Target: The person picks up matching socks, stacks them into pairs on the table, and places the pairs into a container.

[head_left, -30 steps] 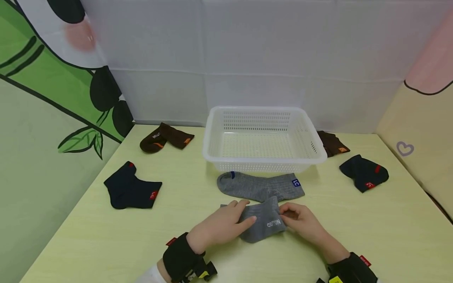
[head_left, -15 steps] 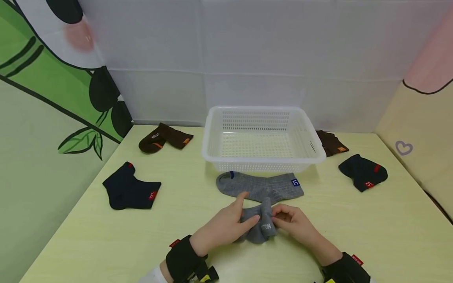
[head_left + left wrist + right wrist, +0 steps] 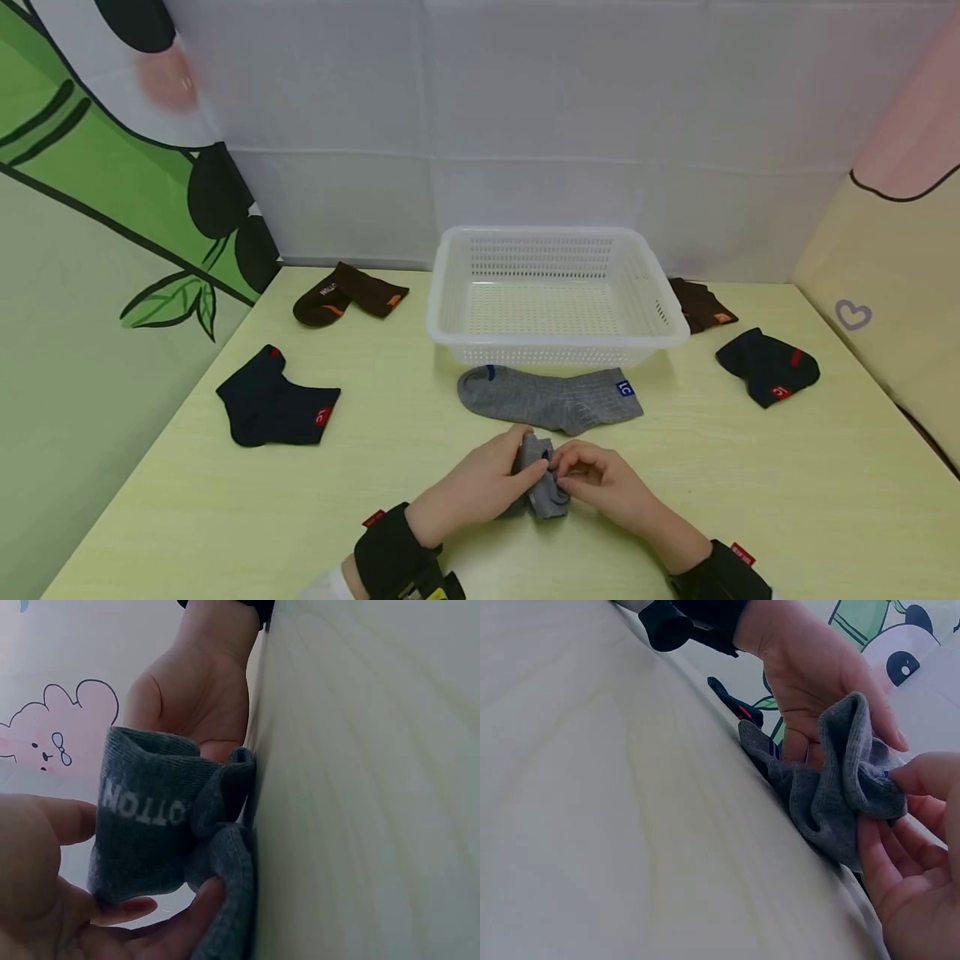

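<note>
Lying at far left on the pale green table [image 3: 187,517] is a navy sock [image 3: 275,407] w/ a red label, and behind it, nearer the wall, a brown sock [image 3: 348,293] w/ orange marks. Next to the right, at the front edge of the table, the left hand [image 3: 472,483] has its fingers curled around the left side of a folded grey sock [image 3: 542,483]; in the left wrist view the sock [image 3: 161,825] shows white letters "OTTON" and its lower part rests on the table. The right hand [image 3: 600,483] meets it from the other side and pinches the same grey bundle w/ thumb and fingertips [image 3: 915,780], so both hands grasp one sock between them, approx. in the middle of the table's near half. Just behind the hands a second grey sock [image 3: 551,398] lies flat, toe to the left and a blue "LC" tag at its right end, touching or almost touching the front wall of the white plastic basket [image 3: 450,283]. The basket stands in the centre, near the back wall. Right of the basket, partly hidden by its corner, is another brown sock [image 3: 701,302], and further right, nearer to the front, another navy sock [image 3: 767,365] w/ red marks, well apart from the hands.
</note>
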